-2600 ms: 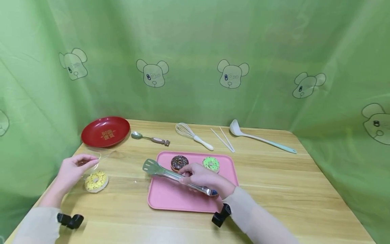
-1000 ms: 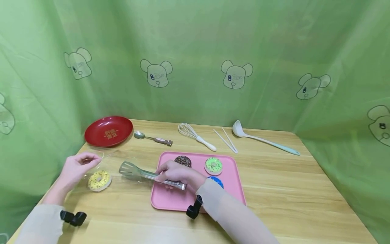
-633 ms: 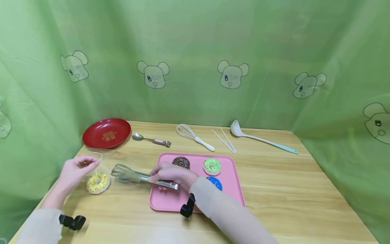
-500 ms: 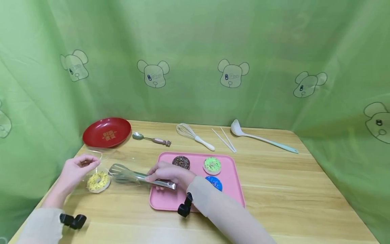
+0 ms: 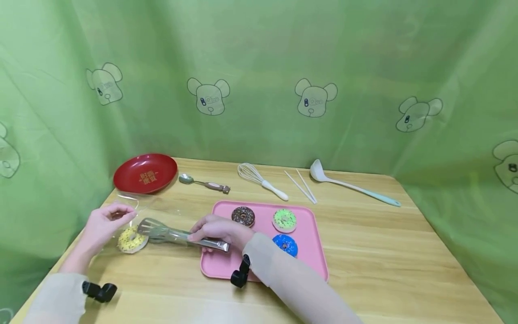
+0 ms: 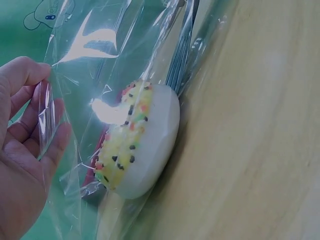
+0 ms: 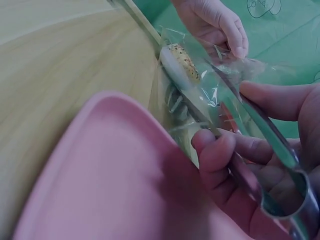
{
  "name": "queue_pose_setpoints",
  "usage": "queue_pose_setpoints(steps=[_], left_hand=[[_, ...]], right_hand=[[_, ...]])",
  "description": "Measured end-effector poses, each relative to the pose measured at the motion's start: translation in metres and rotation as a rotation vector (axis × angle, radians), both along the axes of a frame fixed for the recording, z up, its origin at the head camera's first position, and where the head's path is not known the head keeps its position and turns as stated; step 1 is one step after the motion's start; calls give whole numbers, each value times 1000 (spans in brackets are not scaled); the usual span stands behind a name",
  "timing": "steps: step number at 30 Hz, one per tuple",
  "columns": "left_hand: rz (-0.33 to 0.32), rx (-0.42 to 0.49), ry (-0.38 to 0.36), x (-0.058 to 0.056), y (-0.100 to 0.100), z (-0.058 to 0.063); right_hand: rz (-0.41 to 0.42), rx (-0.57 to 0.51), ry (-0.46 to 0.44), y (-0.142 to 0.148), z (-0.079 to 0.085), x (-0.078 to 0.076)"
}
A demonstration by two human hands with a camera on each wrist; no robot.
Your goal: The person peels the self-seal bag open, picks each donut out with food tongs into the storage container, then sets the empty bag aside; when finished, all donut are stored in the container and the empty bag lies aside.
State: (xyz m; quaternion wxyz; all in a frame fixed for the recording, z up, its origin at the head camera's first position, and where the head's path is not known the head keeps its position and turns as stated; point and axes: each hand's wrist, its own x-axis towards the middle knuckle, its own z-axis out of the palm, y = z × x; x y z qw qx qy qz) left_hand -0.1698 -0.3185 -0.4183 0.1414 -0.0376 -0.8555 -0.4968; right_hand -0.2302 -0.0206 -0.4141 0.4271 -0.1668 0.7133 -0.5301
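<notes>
My left hand (image 5: 106, 225) pinches the edge of a clear plastic bag (image 6: 80, 125). Inside it lies a yellow sprinkled donut (image 5: 132, 239); the left wrist view has this donut (image 6: 135, 140) on its side, its pale base turned right. My right hand (image 5: 216, 231) grips metal tongs (image 5: 171, 234) around both arms, the arms apart in the right wrist view. The slotted heads of the tongs reach into the bag, right at the edge of the donut. My right forearm passes over the pink tray (image 5: 315, 265).
On the tray sit a chocolate donut (image 5: 243, 217), a green donut (image 5: 284, 220) and a blue donut (image 5: 285, 245). Along the back lie a red plate (image 5: 166, 173), a spoon (image 5: 208, 184), a whisk (image 5: 263, 182), two white sticks (image 5: 301, 186) and a ladle (image 5: 352, 184).
My right hand has carried the tongs left from over the tray, their heads now at the yellow donut in the bag. The blue donut has come into view. My left hand keeps its pinch.
</notes>
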Motion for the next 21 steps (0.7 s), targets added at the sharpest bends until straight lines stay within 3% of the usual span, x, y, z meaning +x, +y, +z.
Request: queue_pose_setpoints(steps=[11, 21], left_hand=[[6, -51, 6, 2, 1, -3], [-11, -29, 3, 2, -2, -1]], right_hand=[[4, -23, 2, -11, -1, 7], [-28, -6, 98, 7, 1, 5]])
